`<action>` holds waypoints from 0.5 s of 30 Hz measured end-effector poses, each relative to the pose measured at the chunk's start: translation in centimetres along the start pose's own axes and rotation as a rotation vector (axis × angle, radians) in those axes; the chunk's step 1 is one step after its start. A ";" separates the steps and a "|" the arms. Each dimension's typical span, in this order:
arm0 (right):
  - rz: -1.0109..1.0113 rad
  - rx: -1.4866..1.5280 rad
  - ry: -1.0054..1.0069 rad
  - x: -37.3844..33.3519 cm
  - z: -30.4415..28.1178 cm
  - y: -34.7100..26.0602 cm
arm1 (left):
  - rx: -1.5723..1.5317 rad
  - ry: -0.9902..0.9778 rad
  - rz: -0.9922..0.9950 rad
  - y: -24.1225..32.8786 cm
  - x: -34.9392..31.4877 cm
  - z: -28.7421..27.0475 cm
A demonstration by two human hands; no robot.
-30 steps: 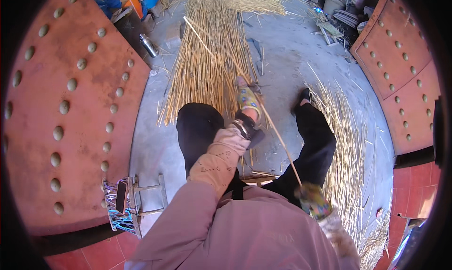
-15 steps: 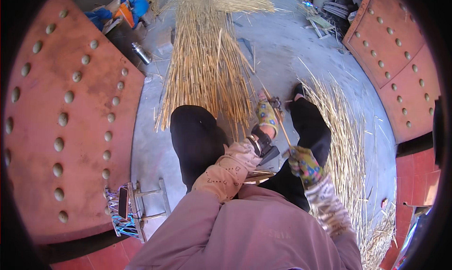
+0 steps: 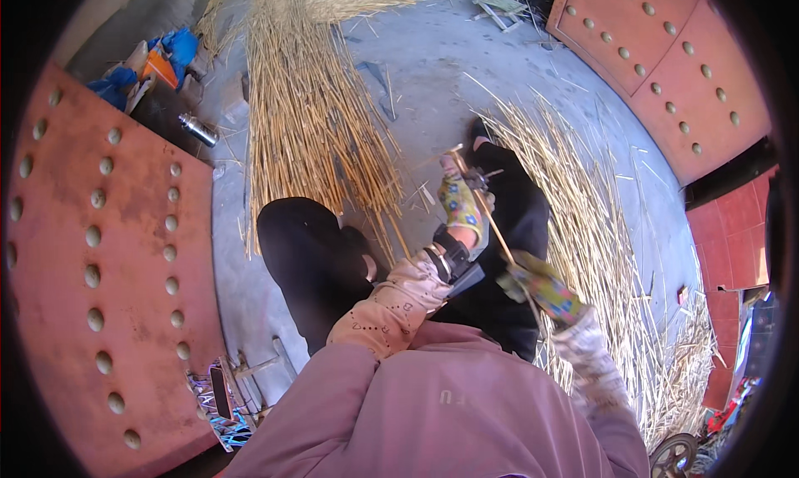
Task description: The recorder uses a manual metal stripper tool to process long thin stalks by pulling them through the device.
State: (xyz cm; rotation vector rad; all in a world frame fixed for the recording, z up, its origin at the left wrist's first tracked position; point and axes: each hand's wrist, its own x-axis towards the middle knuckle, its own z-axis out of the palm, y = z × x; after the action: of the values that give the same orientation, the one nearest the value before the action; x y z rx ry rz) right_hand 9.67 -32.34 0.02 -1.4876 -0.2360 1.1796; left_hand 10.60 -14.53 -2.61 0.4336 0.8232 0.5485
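Observation:
My left hand [image 3: 460,205], in a patterned work glove, is closed around a thin yellow reed stalk [image 3: 491,220] just above my knees. A small dark metal piece [image 3: 478,178] shows at the fingers; I cannot tell what it is. My right hand [image 3: 539,287], also gloved, grips the same stalk lower down, close to my lap. The stalk runs slanting between both hands, and its top end pokes out past the left glove. My legs in black trousers [image 3: 308,261] lie under the hands.
A big sheaf of reeds [image 3: 308,120] lies ahead on the concrete floor, and a looser pile [image 3: 607,245] spreads at my right. Red studded metal door leaves stand left [image 3: 100,253] and right [image 3: 666,62]. A metal flask [image 3: 198,130] and a dark phone [image 3: 220,392] lie at the left.
My right hand has come up from beside my hip to just below the left hand. The long stalk that reached far ahead now shows only as a short length between the gloves.

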 end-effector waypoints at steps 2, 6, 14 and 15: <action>-0.084 -0.068 -0.019 3.4 0.6 0.8 | 0.052 -0.016 -0.026 0.2 -0.7 0.9; 0.019 0.414 -0.154 3.8 1.2 1.9 | 0.125 -0.049 0.017 3.3 1.8 -0.1; -0.317 -0.276 0.208 -5.1 -20.9 15.5 | 0.209 -0.057 0.201 11.0 5.2 -3.1; -0.310 -0.940 0.665 -5.2 -20.1 12.1 | 0.243 0.015 0.220 11.2 5.2 -3.5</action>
State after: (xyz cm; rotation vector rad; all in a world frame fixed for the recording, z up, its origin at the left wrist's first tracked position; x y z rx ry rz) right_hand 16.89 -52.56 -10.80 -2.4521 -0.5803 0.2363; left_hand 7.57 -2.11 -1.36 0.7500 0.8651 0.6584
